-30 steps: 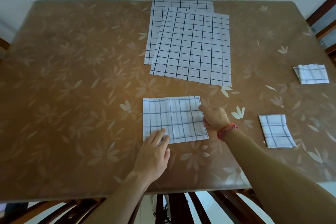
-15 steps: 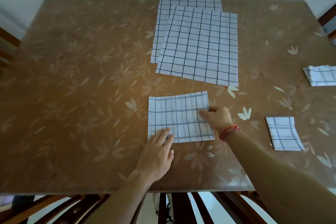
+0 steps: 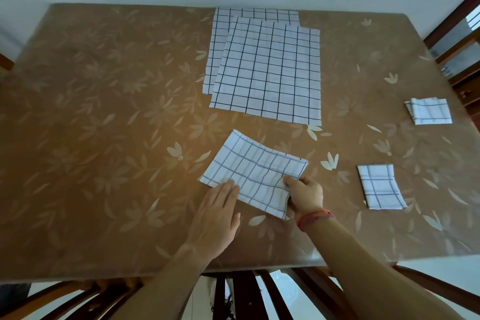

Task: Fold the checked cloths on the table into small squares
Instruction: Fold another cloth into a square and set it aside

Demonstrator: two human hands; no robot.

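The half-folded cloth lies in the near middle of the table, turned askew to the table's edge and rippled near its right end. The left hand rests flat, fingers straight and close together, with the fingertips pressing the cloth's near left edge; this looks meant to pin the layers so they do not slide apart. The right hand pinches the near right corner, thumb on top and the other fingers curled at the edge and partly hidden, clamped on the cloth, probably to swing or lift that side for the next fold. A red cord circles that wrist. At the far middle 2 open cloths wait, the upper cloth overlapping the under cloth, stacked within reach as the supply. On the right, well apart from the work, lie 2 finished pieces, the near square and the far square, set aside so they do not crowd the folding spot. I judge 2 done, 1 in hand, 2 to go
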